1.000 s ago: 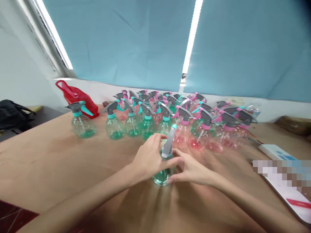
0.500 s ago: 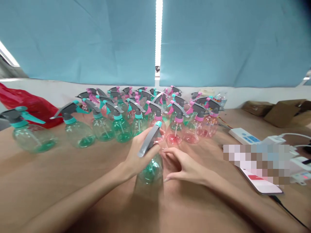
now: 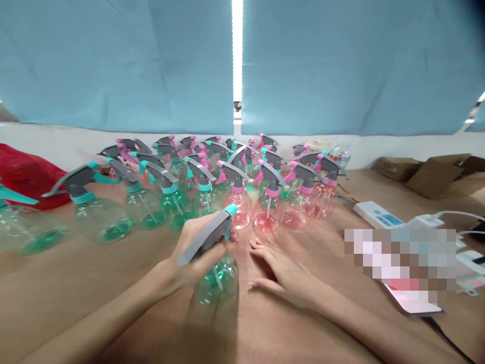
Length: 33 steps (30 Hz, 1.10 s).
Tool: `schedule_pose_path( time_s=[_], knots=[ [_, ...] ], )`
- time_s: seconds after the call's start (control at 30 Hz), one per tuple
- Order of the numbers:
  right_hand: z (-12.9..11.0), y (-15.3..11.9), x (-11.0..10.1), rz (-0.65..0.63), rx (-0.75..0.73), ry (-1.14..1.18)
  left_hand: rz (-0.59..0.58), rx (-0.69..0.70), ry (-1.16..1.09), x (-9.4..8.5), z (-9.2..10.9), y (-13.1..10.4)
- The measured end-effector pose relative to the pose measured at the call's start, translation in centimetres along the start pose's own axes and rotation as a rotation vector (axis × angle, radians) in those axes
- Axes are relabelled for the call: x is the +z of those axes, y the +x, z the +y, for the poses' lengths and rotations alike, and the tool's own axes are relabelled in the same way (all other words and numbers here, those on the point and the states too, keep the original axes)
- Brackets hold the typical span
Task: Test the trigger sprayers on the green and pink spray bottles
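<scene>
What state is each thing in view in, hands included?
Left hand, closed around the held green bottle
Held green bottle, sprayer attached
Right hand, open, holding nothing
Front green bottles, upright, sprayers attached
Front pink bottles, upright, sprayers attached
Cardboard box, flaps look open
Phone, partly pixelated
Red bag, partly out of frame

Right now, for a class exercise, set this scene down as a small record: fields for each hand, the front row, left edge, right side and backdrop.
Left hand: gripping a green spray bottle around its neck
Right hand: empty, beside that bottle
Front row: green bottles leftward, pink bottles rightward
Left edge: red bag
Right side: power strip, brown box
Backdrop: blue curtain
</scene>
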State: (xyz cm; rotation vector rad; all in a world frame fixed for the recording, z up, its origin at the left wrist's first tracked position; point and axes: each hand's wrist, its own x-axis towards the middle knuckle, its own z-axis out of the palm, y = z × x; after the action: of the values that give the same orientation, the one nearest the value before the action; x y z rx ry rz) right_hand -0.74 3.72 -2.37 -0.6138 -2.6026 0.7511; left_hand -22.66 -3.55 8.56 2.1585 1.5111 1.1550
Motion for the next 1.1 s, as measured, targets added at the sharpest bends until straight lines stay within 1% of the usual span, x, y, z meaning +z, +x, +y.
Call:
schedule_pose_path(
  time_s=[0.07,0.17,0.27,0.47,0.9,1.1],
  knots=[
    [0.0,-0.1,0.0,0.009,0.001,0.007,0.013,-0.011,-0.058,0.1,0.1,0.0],
    [0.1,-0.1,0.1,0.033,-0.004,0.01,0.058,-0.072,-0.15,0.5,0.1,0.0],
    [0.1,-0.1,0.0,0.045,0.008,0.022,0.066,-0.102,-0.192,0.9,-0.1,-0.1],
    [0.4,-0.1,-0.2,0.071,0.032,0.03,0.047,-0.099,-0.203,1.1,-0.7,-0.2],
    [0.7,-0.3,-0.3,0.083,0.023,0.026,0.025,-0.148,-0.276,0.9,-0.1,0.0],
    [0.7,-0.3,-0.4,0.081,0.026,0.035,0.029,-0.141,-0.265,1.0,-0.3,-0.1]
  ],
)
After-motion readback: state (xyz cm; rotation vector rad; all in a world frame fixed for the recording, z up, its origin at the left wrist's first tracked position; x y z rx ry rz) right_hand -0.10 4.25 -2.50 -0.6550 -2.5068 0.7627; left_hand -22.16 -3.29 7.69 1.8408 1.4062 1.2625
